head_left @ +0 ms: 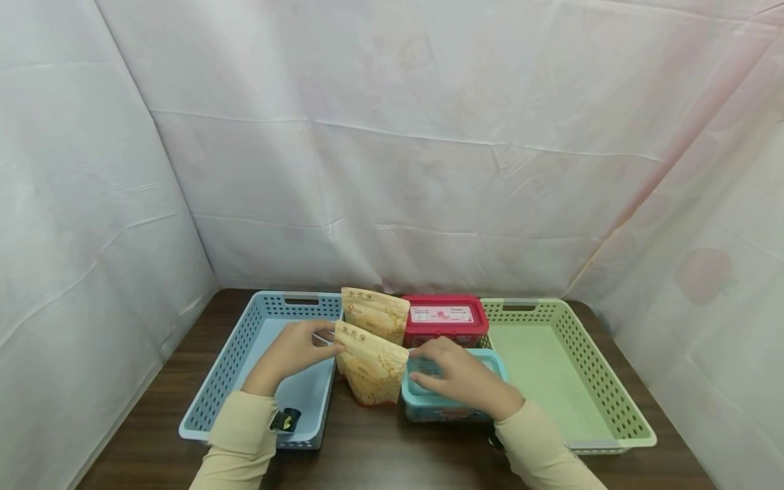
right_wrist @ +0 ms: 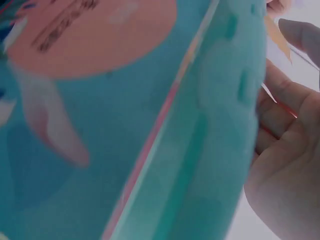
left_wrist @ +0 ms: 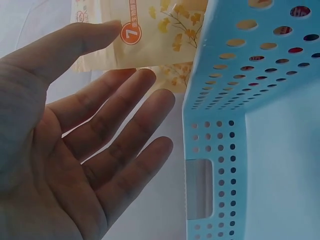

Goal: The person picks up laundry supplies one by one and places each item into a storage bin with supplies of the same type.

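A front beige pouch (head_left: 372, 364) with yellow leaf print stands on the table, leaning slightly. My left hand (head_left: 300, 350) pinches its left edge; in the left wrist view the thumb (left_wrist: 100, 37) lies on the pouch's face, the other fingers spread beyond the edge. At the pouch's upper right corner are the fingertips of my right hand (head_left: 456, 374), thumb apart from the fingers. That hand hovers over a teal lidded box (head_left: 453, 412), which fills much of the right wrist view. Behind the front pouch stands a second beige pouch (head_left: 373, 309).
A blue perforated basket (head_left: 223, 367) stands at the left, a green one (head_left: 603, 381) at the right. Behind the teal box sits a red lidded box (head_left: 478, 330). White cloth (head_left: 392, 170) hangs around the back and sides of the brown table (head_left: 367, 452).
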The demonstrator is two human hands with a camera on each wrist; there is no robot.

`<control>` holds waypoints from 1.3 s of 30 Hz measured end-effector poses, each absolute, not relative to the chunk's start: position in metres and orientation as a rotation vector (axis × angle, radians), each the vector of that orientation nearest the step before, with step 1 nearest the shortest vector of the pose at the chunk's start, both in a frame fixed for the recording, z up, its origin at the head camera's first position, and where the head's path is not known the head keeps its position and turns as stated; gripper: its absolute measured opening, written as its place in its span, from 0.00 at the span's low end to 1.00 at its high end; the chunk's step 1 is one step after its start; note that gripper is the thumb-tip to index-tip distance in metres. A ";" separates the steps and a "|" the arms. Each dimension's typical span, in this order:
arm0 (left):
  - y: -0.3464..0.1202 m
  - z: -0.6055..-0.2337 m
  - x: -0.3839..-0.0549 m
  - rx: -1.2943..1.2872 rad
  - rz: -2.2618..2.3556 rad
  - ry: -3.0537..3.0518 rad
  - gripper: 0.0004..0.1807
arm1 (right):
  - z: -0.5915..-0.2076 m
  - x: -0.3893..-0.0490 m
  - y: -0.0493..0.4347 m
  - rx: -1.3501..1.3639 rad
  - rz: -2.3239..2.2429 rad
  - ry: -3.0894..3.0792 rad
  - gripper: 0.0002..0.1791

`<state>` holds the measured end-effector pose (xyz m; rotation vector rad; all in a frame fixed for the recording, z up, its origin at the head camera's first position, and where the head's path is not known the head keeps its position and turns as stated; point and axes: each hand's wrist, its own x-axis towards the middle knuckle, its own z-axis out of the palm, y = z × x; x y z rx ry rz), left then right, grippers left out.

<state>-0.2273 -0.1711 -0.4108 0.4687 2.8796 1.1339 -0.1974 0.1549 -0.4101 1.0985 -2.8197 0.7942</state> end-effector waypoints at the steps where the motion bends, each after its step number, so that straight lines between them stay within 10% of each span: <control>1: -0.171 -0.411 -0.228 0.470 1.136 2.875 0.25 | -0.410 -0.197 0.153 1.105 0.790 -2.811 0.21; 39: -0.165 -0.413 -0.226 0.489 1.104 2.912 0.12 | -0.421 -0.198 0.128 1.187 0.673 -2.587 0.11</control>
